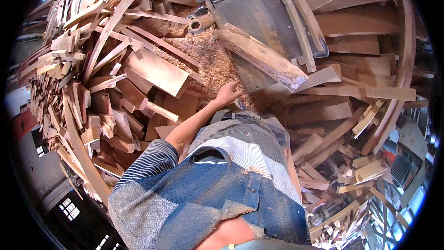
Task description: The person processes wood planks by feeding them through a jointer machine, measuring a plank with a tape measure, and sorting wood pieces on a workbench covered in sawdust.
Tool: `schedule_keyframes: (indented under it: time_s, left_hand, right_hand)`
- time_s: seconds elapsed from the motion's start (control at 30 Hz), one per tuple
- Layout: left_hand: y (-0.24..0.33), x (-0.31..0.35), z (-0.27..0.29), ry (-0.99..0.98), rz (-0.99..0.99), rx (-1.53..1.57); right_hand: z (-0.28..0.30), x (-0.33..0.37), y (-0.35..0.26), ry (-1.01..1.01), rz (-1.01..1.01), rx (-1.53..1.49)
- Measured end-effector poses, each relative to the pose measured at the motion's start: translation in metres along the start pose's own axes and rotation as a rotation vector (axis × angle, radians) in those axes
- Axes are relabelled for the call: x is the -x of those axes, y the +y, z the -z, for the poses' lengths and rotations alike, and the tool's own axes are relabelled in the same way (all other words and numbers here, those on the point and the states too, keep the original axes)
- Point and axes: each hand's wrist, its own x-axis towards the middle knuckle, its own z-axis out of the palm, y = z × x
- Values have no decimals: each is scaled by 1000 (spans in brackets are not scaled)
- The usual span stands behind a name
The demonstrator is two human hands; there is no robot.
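My left hand (228, 93) hangs over the sawdust in front of my waist, fingers loosely bent and a little apart. Nothing shows in it. Beyond it, to the right, a thick rough-edged wood block (261, 56) lies slantwise across the grey metal machine table (240, 7), apart from my hand. Wood shavings (210, 58) are heaped along the table's left side. My right hand is out of sight; only a strip of the right arm shows beside my shirt.
Stacked boards and offcuts (155, 71) crowd the left. More planks (344, 92) are piled at the right, some jutting toward me. A curved rail (307, 14) runs along the machine's right side. A dusty fitting with a round hole (201, 24) sits at its left edge.
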Motion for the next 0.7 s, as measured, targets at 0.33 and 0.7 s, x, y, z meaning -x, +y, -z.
schedule_keyframes:
  time_s: [0.33,0.7]
  left_hand:
    - [40,-9,24,-197,-35,31]
    - [165,0,15,-920,163,688]
  right_hand:
    - [40,95,43,-53,-205,-178]
    - [100,43,-55,337,-63,-742]
